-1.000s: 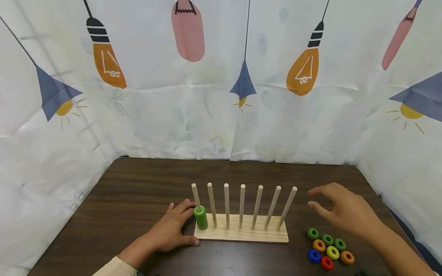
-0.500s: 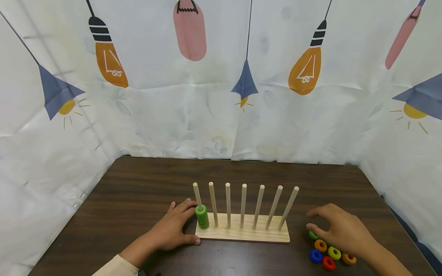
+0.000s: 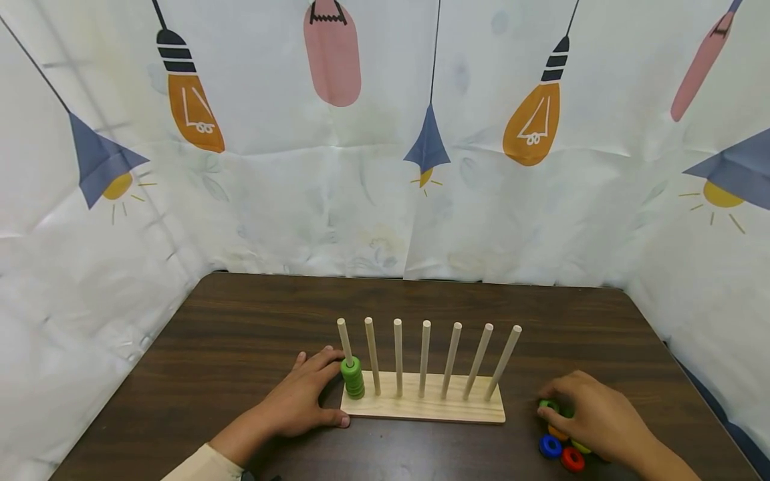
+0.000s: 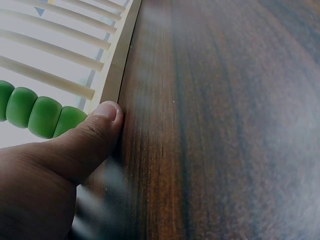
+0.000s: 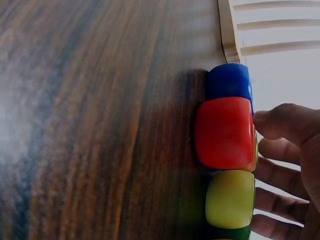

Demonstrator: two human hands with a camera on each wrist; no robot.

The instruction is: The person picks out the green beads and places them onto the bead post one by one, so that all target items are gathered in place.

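At the left end of the wooden peg rack [image 3: 424, 401], my left hand [image 3: 301, 395] holds the base, its thumb [image 4: 102, 117] against the front edge. Several green beads [image 3: 353, 379] are stacked on the leftmost peg beside that hand; the other pegs are bare. To the right, my right hand [image 3: 595, 414] is down over loose beads, with thumb and forefinger around a green bead [image 3: 549, 405]. A blue bead [image 3: 550, 446] and a red bead [image 3: 573, 459] lie in front of it. A yellow bead [image 5: 230, 199] shows beside the fingers in the right wrist view. The hand covers other beads.
The rack stands on a dark wood-grain table [image 3: 271, 314] between the two hands. A white curtain [image 3: 373, 220] printed with bulbs and lamps hangs behind the table and along its sides.
My right hand has come down toward me onto the loose beads, its thumb and forefinger now around a green one. My left hand stays on the rack's left end.
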